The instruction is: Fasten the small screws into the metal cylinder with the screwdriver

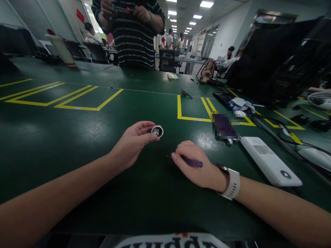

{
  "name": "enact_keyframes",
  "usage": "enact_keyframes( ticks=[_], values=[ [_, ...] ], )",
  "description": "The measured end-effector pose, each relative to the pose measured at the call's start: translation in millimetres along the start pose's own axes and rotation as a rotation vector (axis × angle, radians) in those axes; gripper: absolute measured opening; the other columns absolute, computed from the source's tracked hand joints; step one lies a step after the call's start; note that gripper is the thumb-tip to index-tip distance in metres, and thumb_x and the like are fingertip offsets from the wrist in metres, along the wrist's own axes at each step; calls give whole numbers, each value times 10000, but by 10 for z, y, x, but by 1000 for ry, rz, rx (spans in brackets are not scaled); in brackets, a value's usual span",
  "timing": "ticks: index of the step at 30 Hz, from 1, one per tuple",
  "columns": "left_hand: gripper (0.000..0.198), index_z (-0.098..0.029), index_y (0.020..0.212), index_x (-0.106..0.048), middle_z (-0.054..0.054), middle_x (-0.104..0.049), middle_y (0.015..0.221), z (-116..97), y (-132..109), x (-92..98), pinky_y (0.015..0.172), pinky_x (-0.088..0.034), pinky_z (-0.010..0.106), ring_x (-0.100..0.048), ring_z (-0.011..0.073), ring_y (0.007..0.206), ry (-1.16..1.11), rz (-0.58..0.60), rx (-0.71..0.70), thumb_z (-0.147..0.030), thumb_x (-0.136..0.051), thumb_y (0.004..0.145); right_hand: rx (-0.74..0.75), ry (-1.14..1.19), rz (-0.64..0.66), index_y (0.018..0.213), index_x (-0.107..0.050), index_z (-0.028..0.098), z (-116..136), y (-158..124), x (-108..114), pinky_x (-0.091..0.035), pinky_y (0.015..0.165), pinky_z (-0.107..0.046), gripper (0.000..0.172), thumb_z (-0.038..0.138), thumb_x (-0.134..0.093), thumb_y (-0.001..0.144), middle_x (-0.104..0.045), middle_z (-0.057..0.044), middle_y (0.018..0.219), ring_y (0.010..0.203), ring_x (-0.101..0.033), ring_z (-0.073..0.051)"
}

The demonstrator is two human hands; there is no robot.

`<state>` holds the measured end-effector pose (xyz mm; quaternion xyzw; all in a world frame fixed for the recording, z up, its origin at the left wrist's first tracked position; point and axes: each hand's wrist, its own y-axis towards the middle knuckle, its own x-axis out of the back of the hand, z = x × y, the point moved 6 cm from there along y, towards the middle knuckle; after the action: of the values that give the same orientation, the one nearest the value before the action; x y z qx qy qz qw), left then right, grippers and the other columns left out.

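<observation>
My left hand point(133, 143) pinches a small round metal part point(157, 131) between thumb and fingertips, held just above the green table point(77, 137). To its right, my right hand point(193, 164) is closed around a small purple-handled screwdriver point(192, 162), whose thin tip points left along the table surface. A white watch point(231, 183) sits on my right wrist. The two hands are a short gap apart.
A white power bank point(269, 160) lies right of my right hand, with cables point(279, 125) and gloves point(240, 104) beyond. Yellow tape outlines point(77, 100) mark the table. A person in a striped shirt point(134, 38) stands across, holding a tool. Dark equipment point(279, 58) stands at the right.
</observation>
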<state>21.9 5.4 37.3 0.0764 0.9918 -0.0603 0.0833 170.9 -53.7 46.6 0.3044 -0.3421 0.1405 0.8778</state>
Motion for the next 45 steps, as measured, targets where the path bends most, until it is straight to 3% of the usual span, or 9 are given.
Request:
enact_keyframes(
  ticks=[4,10,26,37,45],
  values=[
    [308,-133,873,-627,36,-686,890,12,5,-7,748,-494,260,-631,146,815,34,14,-17,-108,-725,582,134,-61,-67,686,-473,182,27,-50,-26,-384,669,-306,201,188,-463,887,-514,3,649,633,-474,-127],
    [298,-146,869,-671,27,-698,859,29,7,-6,748,-506,271,-642,150,796,118,28,-57,-160,-741,579,280,-40,-227,807,-505,178,140,-119,120,-438,727,-340,76,141,-476,866,-583,-37,739,715,-538,-151],
    [221,-153,882,-648,38,-725,911,-1,-110,-102,799,-560,314,-685,172,835,293,137,-210,-145,-684,664,275,-136,-143,878,-546,164,159,-84,28,-453,753,-322,33,183,-520,877,-627,-49,835,790,-562,-146],
    [116,-145,740,-663,66,-728,917,-26,-133,-90,779,-577,341,-694,197,819,328,70,-320,-172,-670,628,361,-207,-198,877,-541,173,238,-113,2,-461,728,-330,38,146,-530,853,-626,-50,802,760,-551,-159],
    [104,-143,727,-656,63,-723,912,-25,-131,-91,776,-569,332,-685,187,827,328,75,-312,-175,-664,628,358,-217,-184,879,-546,165,237,-104,3,-462,716,-329,36,148,-519,861,-627,-57,806,762,-549,-160]
  ],
)
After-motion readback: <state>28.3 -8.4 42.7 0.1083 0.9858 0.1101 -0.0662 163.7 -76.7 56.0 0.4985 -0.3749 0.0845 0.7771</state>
